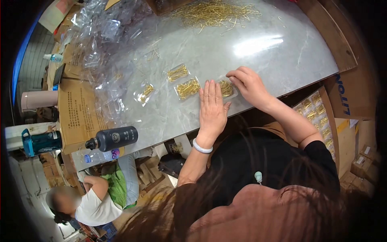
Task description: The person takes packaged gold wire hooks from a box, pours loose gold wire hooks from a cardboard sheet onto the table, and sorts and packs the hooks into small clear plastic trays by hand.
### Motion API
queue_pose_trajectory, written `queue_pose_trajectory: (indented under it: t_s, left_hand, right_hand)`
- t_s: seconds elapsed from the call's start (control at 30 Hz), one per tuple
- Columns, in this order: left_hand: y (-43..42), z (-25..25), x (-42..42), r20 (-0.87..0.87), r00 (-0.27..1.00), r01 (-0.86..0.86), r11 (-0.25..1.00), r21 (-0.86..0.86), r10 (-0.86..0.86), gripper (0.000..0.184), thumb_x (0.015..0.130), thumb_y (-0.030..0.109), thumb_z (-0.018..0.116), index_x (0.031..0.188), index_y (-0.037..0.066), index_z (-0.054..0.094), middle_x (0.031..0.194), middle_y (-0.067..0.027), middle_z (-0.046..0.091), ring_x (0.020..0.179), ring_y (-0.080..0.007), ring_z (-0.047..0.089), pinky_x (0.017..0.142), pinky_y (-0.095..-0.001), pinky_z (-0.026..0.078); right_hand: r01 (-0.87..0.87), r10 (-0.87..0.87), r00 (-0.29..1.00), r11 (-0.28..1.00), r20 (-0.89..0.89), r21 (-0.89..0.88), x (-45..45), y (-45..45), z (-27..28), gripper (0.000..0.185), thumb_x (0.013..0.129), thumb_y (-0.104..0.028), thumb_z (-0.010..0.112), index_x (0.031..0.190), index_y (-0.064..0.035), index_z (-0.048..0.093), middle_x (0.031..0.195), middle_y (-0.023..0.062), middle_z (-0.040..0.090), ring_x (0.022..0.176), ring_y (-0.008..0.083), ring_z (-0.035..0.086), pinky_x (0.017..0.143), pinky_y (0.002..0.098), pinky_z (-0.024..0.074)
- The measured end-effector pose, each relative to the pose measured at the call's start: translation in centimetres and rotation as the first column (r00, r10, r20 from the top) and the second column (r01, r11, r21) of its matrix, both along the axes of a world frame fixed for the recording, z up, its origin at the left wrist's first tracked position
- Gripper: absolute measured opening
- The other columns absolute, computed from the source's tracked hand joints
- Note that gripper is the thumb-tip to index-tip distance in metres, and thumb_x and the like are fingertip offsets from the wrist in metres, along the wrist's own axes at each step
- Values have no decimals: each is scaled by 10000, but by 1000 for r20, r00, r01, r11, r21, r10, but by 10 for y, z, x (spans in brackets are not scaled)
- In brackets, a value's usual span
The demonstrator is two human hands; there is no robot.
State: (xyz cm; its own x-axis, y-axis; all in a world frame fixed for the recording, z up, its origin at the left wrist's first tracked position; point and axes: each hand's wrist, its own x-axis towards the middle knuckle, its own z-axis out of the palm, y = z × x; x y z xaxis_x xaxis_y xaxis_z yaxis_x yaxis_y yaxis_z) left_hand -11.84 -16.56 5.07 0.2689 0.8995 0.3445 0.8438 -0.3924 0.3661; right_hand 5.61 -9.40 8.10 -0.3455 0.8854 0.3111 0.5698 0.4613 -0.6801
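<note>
My left hand (212, 109) lies flat, fingers stretched, over the left part of a clear plastic pack of gold-coloured wire hooks (226, 88). The fingers of my right hand (250, 85) are bent, with thumb and forefinger pinched at that pack's upper edge. Just left of my left hand is a second filled pack (188, 88), and above it a third pack (177, 73) with its hooks lying in line. Farther left lies a smaller-looking filled pack (146, 93), tilted on the table.
A heap of loose gold hooks (217, 14) covers the grey table's far side. Empty clear plastic packs (100, 60) pile up at left. A dark bottle (117, 138) lies near the left edge. A carton of filled packs (318, 113) stands at right. Another person (98, 201) sits lower left.
</note>
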Motion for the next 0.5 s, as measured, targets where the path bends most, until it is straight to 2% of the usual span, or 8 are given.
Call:
queue_pose_trajectory:
  t_s: [0.07,0.17,0.2,0.27,0.37,0.5]
  left_hand:
    - [0,-1,0,-1,1000,-3,1000,2,3,670,929,196,628,1459,-88,332,1533,-254,308,1451,-423,255,1200,-557,188]
    - [-1,2,2,-18,1000,-15,1000,1,15,660,933,200,625,1453,-90,339,1534,-254,307,1455,-426,247,1201,-558,184]
    - [-1,2,2,-16,1000,-15,1000,3,15,656,934,197,623,1452,-90,340,1533,-254,308,1456,-427,245,1200,-559,188]
    - [-1,1,1,-15,1000,-15,1000,7,15,648,937,193,619,1449,-92,343,1531,-255,309,1458,-429,241,1197,-561,197]
    - [-2,0,1,-7,1000,-11,1000,12,11,634,941,183,612,1446,-94,346,1526,-256,314,1454,-432,250,1192,-564,214]
    - [-2,-1,1,-33,999,-14,999,32,15,632,939,174,609,1443,-101,345,1510,-260,337,1447,-435,261,1191,-562,224]
  right_hand:
    - [24,-22,999,998,-27,56,3,-9,-12,251,898,-96,631,1137,-24,654,1136,159,650,1082,341,584,908,427,459]
    - [45,-54,998,972,32,232,-5,-32,-22,391,898,-75,623,1284,-25,584,1258,155,607,1224,358,504,1002,455,401]
    - [-2,-15,997,976,80,218,-7,-41,-16,457,907,-70,610,1350,-7,520,1360,158,560,1332,379,435,1092,508,325]
    - [-19,-17,988,973,153,231,-10,-50,-18,478,911,-78,607,1368,4,494,1414,157,526,1406,369,374,1146,541,256]
    - [3,-51,983,965,177,263,-7,-43,-17,511,911,-83,603,1393,9,461,1440,158,505,1445,362,330,1180,572,173]
    - [-106,38,963,963,266,247,-11,-41,-15,516,912,-101,600,1397,7,459,1426,159,518,1435,354,353,1184,586,152]
